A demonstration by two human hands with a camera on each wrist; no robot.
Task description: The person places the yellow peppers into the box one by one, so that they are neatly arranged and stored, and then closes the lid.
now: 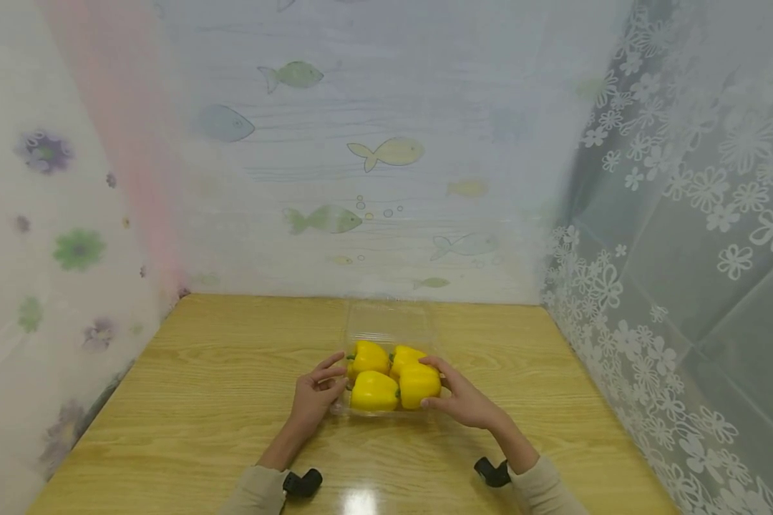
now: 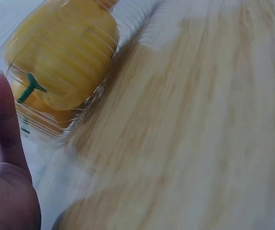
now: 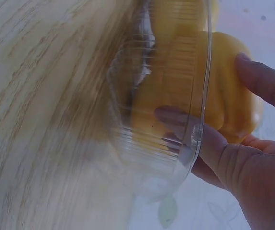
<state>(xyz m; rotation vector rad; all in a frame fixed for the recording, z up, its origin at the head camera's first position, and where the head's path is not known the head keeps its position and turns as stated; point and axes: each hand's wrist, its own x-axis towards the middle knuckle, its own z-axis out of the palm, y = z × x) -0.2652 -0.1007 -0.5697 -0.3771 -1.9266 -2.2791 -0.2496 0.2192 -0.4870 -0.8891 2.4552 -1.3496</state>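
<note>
1. Centrally on the pale wooden bench (image 1: pixel 219 372) sits a clear plastic clamshell box (image 1: pixel 386 330) holding four yellow bell peppers (image 1: pixel 394 377).
2. Left hand (image 1: pixel 313 398) touches its side, fingers relaxed; right hand (image 1: pixel 464 400) grips the rim.
3. Judged step: steadying the box; next likely calls for closing the raised lid evenly.

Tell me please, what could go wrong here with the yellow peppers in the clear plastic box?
1. The four yellow peppers stand above the rim of the clear plastic box, whose lid is open, so one might roll out onto the wooden table.
2. The right hand pinches the thin box wall, thumb outside and a finger on a pepper; the wall may buckle or slip.
3. The left hand only touches the other side, giving little support if the box tips.
</note>
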